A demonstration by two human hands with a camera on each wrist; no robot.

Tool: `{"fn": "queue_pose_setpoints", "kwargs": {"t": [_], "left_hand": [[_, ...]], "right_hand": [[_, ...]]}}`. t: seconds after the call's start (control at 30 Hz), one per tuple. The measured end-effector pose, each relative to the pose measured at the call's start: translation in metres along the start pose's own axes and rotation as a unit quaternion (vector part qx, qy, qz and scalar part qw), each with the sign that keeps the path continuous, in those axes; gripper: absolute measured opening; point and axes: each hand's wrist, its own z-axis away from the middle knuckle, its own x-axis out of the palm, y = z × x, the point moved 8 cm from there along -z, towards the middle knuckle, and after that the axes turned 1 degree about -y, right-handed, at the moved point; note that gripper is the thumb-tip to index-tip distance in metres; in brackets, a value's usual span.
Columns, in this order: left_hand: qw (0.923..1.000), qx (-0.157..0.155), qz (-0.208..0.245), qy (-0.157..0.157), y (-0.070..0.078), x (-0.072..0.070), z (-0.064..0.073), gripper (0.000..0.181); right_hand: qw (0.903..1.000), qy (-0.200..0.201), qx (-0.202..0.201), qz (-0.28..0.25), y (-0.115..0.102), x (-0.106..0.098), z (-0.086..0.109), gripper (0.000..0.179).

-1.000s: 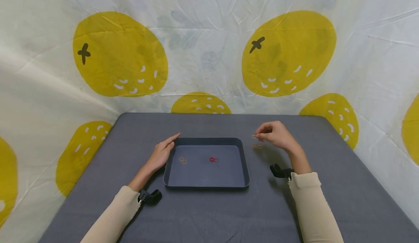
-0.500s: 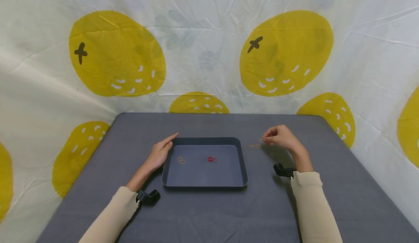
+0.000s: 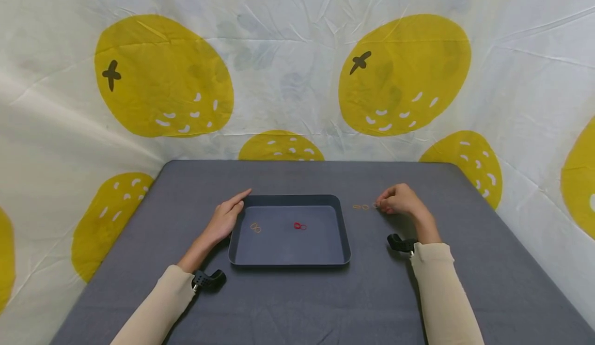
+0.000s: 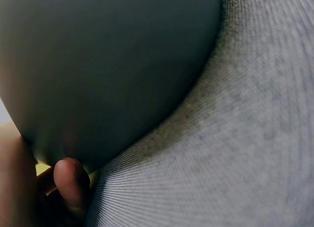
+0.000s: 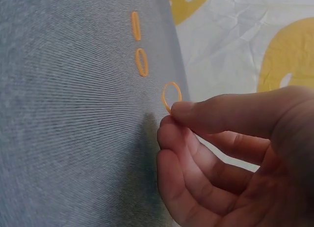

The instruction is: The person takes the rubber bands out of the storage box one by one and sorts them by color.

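Note:
My right hand (image 3: 401, 199) pinches a yellow-orange rubber band (image 5: 165, 93) between thumb and fingertips, low over the table to the right of the tray. Two more rubber bands of that colour lie on the cloth beside it: a narrow one (image 5: 136, 26) and an oval one (image 5: 142, 62). My left hand (image 3: 224, 221) rests at the left side of a dark grey tray (image 3: 346, 231), its index finger stretched past the far corner. In the left wrist view a fingertip (image 4: 68, 180) touches the tray's outer wall (image 4: 122, 65).
Inside the tray, yellow-orange bands (image 3: 255, 228) overlap at the left and red bands (image 3: 297, 225) lie near the middle. A grey cloth (image 3: 288, 303) covers the table. Behind it hangs a white curtain (image 3: 283, 76) with yellow fruit prints.
My right hand has moved right and down toward the table with the pinched rubber band, which is now in line with the two lying ones. The left hand stays at the tray.

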Motion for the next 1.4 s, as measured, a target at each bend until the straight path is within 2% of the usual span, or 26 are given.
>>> {"fn": "queue_pose_setpoints", "kwargs": {"t": [0.2,0.57,0.8,1.4], "left_hand": [[1.0,0.002,-0.002,-0.001,0.0008,-0.0007,0.0003,0.046],[1.0,-0.005,0.001,0.0,0.0014,-0.0024,-0.0004,0.046],[1.0,-0.006,0.003,-0.004,0.0012,-0.0013,0.0008,0.046],[0.9999,-0.005,0.009,-0.008,0.0002,0.0011,0.0009,0.046]], "right_hand": [[0.9998,0.004,0.017,-0.001,0.0038,0.0038,-0.0023,0.022],[0.998,0.036,0.051,0.012,0.0072,0.0033,-0.0066,0.019],[0.9983,0.036,0.042,0.02,0.0036,0.0053,-0.0066,0.018],[0.9979,0.034,0.05,0.02,0.0064,0.0074,-0.0053,0.019]]}}
